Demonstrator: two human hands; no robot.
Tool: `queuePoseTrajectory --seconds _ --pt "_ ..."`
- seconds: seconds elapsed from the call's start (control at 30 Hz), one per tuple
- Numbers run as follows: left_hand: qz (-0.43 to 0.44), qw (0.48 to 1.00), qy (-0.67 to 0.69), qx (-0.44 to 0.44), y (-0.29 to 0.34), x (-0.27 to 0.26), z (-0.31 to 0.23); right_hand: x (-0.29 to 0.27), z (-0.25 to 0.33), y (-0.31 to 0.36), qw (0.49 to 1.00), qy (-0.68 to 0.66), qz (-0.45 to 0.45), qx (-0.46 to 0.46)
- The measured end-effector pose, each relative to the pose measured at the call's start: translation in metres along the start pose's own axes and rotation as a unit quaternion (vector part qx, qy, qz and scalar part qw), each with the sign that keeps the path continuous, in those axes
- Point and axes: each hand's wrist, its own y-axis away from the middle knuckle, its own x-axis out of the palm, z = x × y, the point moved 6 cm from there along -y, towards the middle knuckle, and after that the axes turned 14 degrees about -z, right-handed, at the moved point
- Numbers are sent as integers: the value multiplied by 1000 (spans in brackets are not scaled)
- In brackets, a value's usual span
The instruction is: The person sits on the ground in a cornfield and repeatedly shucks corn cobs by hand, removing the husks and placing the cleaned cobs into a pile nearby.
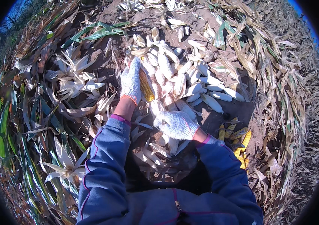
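My left hand, in a white knit glove with an orange cuff, is closed around an ear of corn. Yellow kernels show along the ear's near part, and pale husk lies open beside them. Lower and to the right, my right hand, gloved the same way, is closed on a pale strip of corn husk that hangs down from the ear. The fingertips of that hand are partly hidden. Just beyond both hands lies a heap of ears in whitish husks.
Several bare yellow cobs lie on the soil beside my right forearm. Empty, spread husks and green leaves are scattered on the left. A bank of dry corn stalks curves along the right side.
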Motion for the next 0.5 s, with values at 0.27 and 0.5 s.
queuePoseTrajectory --seconds 0.27,0.5 --pt "51 998 -46 4 43 29 3 -32 -15 -12 934 32 -320 152" --pt "86 994 0 -62 53 28 13 -2 -40 -25 952 -61 -208 214"
